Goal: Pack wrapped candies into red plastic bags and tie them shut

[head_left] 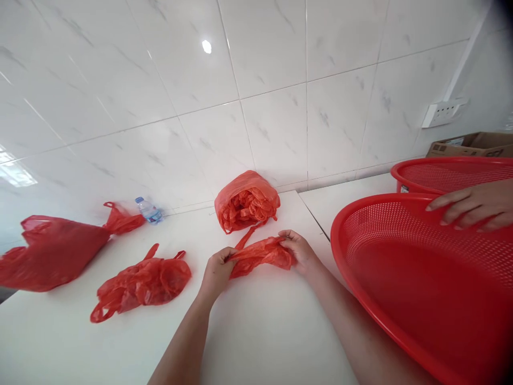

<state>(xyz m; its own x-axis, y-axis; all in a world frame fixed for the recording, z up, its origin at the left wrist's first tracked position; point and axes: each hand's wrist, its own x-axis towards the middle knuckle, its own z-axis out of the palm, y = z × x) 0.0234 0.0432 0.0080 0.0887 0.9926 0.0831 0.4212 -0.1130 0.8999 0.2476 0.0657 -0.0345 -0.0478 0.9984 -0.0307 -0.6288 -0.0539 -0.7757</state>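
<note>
Stretched between my two hands, a thin red plastic bag (262, 252) hangs crumpled just over the white table. My left hand (218, 271) pinches its left end with thumb and fingers. At the other end, my right hand (297, 250) is closed on the bag's edge. Right behind it, by the wall, sits a bundle of red plastic bags (247, 202), stuffed full of more crumpled bags. A strip of red plastic trails between the bundle and the bag I hold. To the left of my left hand lies a crumpled red bag (144, 283) with its loop handles showing.
At the right stands a big red plastic basket (340, 240), another person's hand (476, 206) on its rim. Behind it are a second red basket (417, 174) and a cardboard box (449, 144). Left lie a large red bag (64, 254), a smaller one (122, 220) and a water bottle (149, 210).
</note>
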